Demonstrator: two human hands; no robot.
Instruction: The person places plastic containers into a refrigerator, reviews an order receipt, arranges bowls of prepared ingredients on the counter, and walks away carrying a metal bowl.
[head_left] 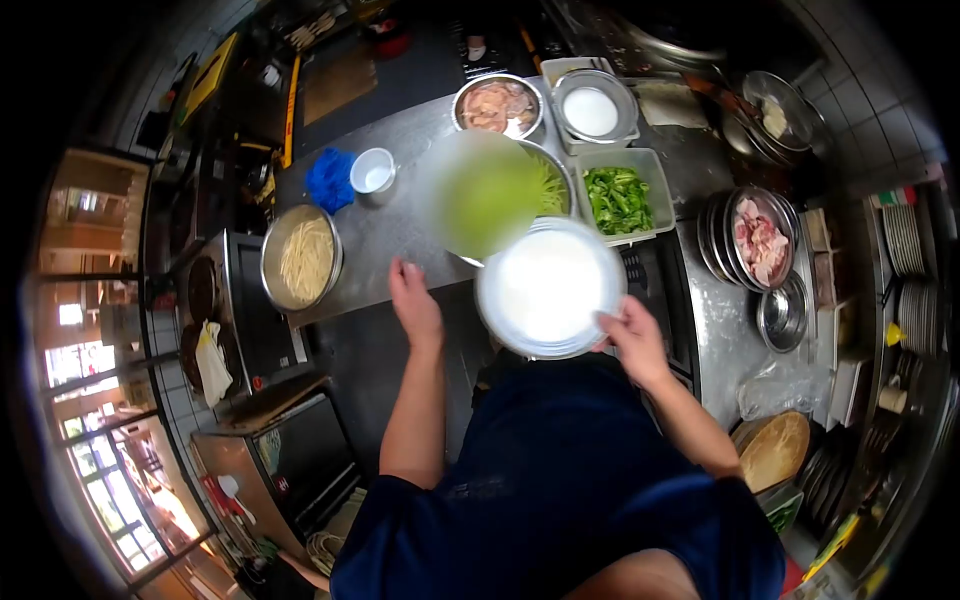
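My right hand (630,335) grips the rim of a white round basin (550,290), tilted in front of my waist at the table edge. Glare washes out the inside of the basin, so its contents cannot be told. My left hand (412,300) is raised by the table's front edge, fingers stretched out and holding nothing. Just beyond the basin a steel bowl of green shreds (552,188) stands on the table. A blurred green patch (485,195) hides part of that bowl; what it is, I cannot make out.
Around the steel table (395,235) stand a bowl of pale strips (305,260), a white cup (373,171), a blue bundle (330,180), a bowl of raw meat (495,105) and a tub of leafy greens (618,198). Stacked bowls with meat (760,240) sit right.
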